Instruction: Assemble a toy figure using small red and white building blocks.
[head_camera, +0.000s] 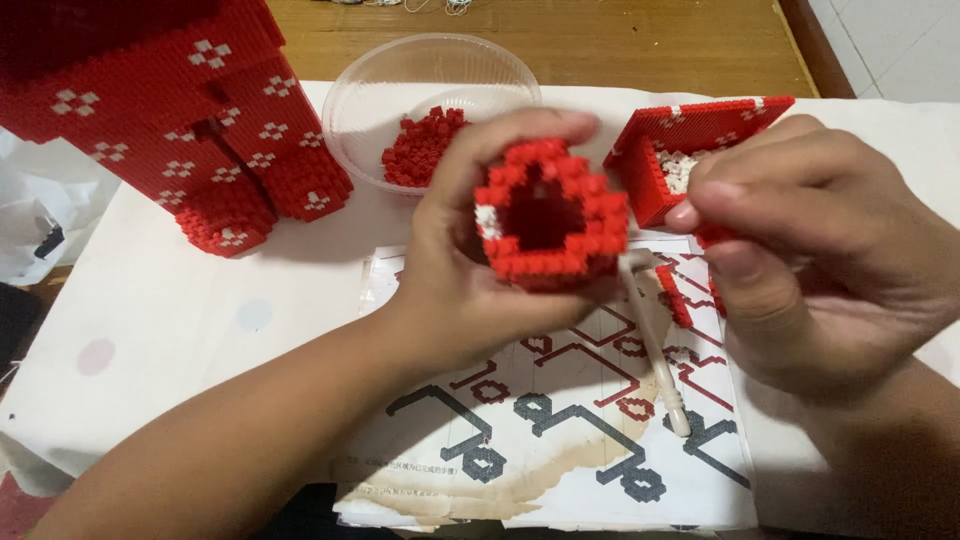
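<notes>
Left hand (470, 270): fingers wrapped around a small hollow ring-shaped assembly of red micro building bricks (552, 218), one white brick at its left rim, held up with the open end towards the camera; walls several courses high, top edge uneven, so judged part-built. Right hand (810, 240): fingers pressed together just right of the ring, apparently pinching a small red piece, mostly hidden. Beyond the right fingers: an open red brick box (690, 140) with white pieces inside, unfinished. Below both hands: a slim white plastic tool (655, 345) lying on a printed instruction sheet with red and grey diagrams (560, 430), on the white-covered counter (180, 320). Behind the left fingers: a clear plastic bowl (360, 110) with loose red bricks (420, 145), stock remaining. Far left: a large red brick structure with white flower motifs (180, 110), substantially built.
</notes>
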